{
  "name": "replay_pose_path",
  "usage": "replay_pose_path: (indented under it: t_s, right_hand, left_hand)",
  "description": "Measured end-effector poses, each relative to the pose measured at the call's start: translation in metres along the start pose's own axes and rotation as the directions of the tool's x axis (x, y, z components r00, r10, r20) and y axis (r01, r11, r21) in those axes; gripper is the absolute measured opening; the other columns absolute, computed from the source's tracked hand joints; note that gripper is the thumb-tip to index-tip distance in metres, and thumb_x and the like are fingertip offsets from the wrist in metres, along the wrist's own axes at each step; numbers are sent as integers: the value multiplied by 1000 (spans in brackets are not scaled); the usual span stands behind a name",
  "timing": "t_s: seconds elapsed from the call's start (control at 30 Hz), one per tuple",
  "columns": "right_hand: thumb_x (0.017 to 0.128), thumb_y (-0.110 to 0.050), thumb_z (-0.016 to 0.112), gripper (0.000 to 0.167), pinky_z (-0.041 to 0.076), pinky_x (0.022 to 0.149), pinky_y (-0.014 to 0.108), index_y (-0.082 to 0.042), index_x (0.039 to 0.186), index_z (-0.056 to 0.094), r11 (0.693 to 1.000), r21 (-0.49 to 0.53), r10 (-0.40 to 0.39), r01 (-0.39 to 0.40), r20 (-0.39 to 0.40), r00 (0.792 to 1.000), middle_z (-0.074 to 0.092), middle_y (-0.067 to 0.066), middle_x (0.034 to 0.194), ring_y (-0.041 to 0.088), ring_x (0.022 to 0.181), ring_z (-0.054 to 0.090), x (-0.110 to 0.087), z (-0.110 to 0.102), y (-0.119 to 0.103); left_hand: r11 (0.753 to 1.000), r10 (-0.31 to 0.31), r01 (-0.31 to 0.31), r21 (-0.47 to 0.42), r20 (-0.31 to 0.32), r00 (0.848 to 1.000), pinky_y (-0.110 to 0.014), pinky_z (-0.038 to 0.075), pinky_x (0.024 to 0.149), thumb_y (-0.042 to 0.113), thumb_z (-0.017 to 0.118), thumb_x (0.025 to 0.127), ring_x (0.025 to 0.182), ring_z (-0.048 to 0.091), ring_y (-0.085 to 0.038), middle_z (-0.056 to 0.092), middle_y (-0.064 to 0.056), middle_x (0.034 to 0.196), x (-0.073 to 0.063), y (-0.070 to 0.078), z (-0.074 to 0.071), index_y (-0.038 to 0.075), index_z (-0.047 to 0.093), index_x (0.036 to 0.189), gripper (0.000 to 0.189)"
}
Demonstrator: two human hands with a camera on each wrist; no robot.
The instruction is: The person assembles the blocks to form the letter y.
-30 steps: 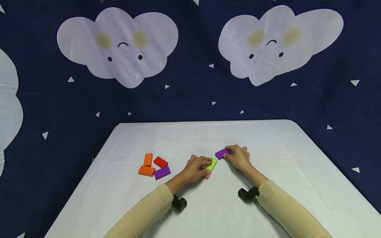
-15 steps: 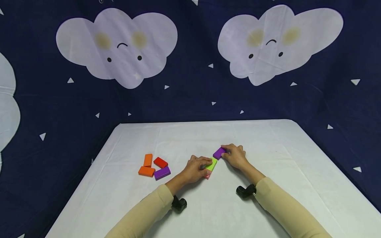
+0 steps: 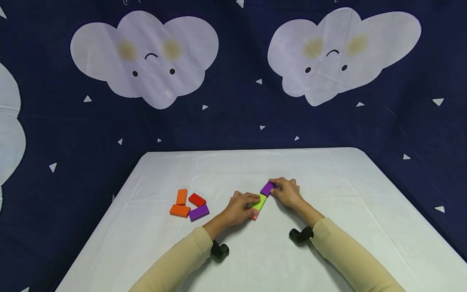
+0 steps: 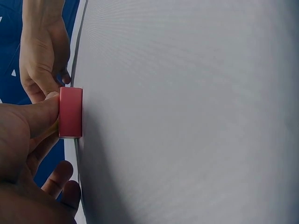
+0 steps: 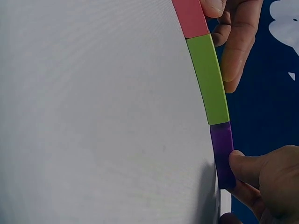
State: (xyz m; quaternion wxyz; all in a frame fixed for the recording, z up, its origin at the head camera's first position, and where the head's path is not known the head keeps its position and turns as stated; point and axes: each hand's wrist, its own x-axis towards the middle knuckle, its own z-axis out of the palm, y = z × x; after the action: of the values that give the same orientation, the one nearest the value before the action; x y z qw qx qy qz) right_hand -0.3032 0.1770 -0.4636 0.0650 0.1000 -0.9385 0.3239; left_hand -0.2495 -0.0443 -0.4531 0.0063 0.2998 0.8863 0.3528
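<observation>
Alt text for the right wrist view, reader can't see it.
Right hand grips a purple block, the lowest in a slightly bent row beneath a green block and a pink block. Left hand, at the top, touches the pink block. White surface fills the left.

In the head view, your left hand (image 3: 238,207) covers part of the pink block (image 3: 255,216) and of the lime block (image 3: 260,203), and your right hand (image 3: 287,192) hides one end of the purple block (image 3: 267,189) you pinch. Your sleeves (image 3: 175,259) and the near part of the counter (image 3: 262,263) run off the bottom; the left edge cuts one cloud (image 3: 10,134). The right wrist view crops the pink block at the top; the left wrist view hides the lime block behind the pink one.
</observation>
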Motion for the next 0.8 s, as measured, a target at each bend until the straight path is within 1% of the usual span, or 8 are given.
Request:
replay_pose_path:
  t_s: [0.23, 0.47, 0.8]
  right_hand:
    - [84, -20, 67, 39, 30, 85, 49, -13, 122, 64, 1000, 5, -7, 7, 8, 1000, 61, 14, 127, 36, 100, 46, -1, 0, 0]
    - [84, -18, 67, 39, 30, 84, 48, -13, 122, 64, 1000, 14, -8, 8, 13, 1000, 61, 13, 126, 34, 99, 46, -1, 1, -1]
    - [84, -19, 67, 39, 30, 84, 48, -14, 122, 64, 1000, 10, -12, 12, 16, 1000, 61, 13, 127, 34, 99, 46, -1, 1, -3]
  left_hand:
    - [1000, -9, 9, 12, 0, 1000, -32, 30, 83, 22, 68, 85, 94, 42, -16, 59, -1, 132, 0, 0, 0, 9, 65, 121, 39]
    - [999, -40, 40, 11, 12, 999, -29, 29, 83, 23, 68, 85, 93, 40, -14, 58, 3, 134, -1, 1, 1, 12, 64, 123, 40]
    - [999, -37, 37, 5, 6, 999, -29, 29, 82, 23, 68, 85, 93, 40, -15, 58, 3, 133, -1, 1, 1, 12, 64, 123, 39]
